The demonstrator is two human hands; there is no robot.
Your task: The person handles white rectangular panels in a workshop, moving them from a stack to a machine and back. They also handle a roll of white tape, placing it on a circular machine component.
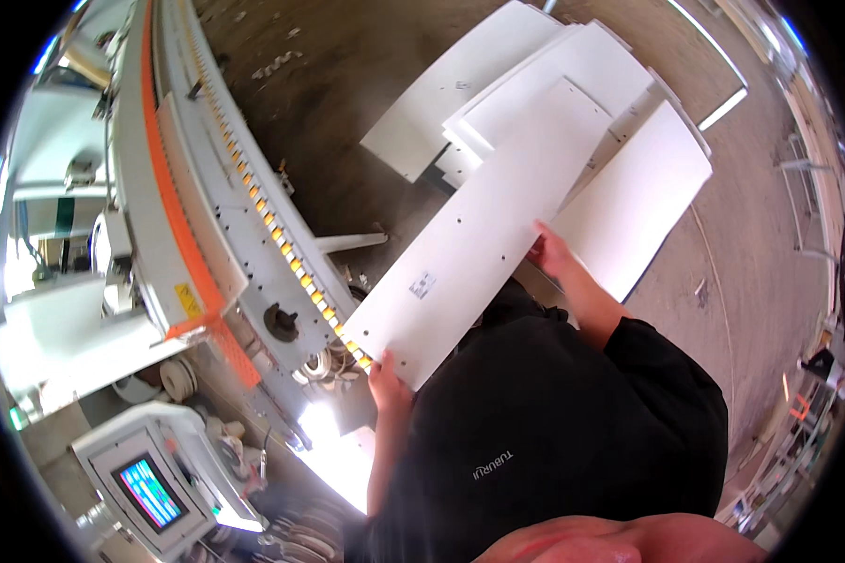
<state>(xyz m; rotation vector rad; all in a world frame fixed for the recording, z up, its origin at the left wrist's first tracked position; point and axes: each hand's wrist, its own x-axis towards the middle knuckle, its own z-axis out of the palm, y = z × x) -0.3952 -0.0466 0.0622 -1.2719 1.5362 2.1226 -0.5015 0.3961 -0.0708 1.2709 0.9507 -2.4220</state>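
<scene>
A long white panel (483,230) with small drilled holes and a printed label (422,284) lies slantwise in front of me, running from lower left to upper right. At its near left end, my left hand (387,387) is closed on the corner, with the thumb showing. My right hand (554,255) grips the panel's right-hand long edge; the fingers underneath are partly hidden. The panel's near left corner is beside the machine's row of yellow and white rollers (296,263). Its far end overlaps a pile of white panels (526,98).
A long grey machine (207,225) with an orange strip (164,159) runs along the left. At lower left stands a control box with a lit screen (148,492), near several rolls of edging (300,540). Another white panel (638,202) leans out from the pile's right side.
</scene>
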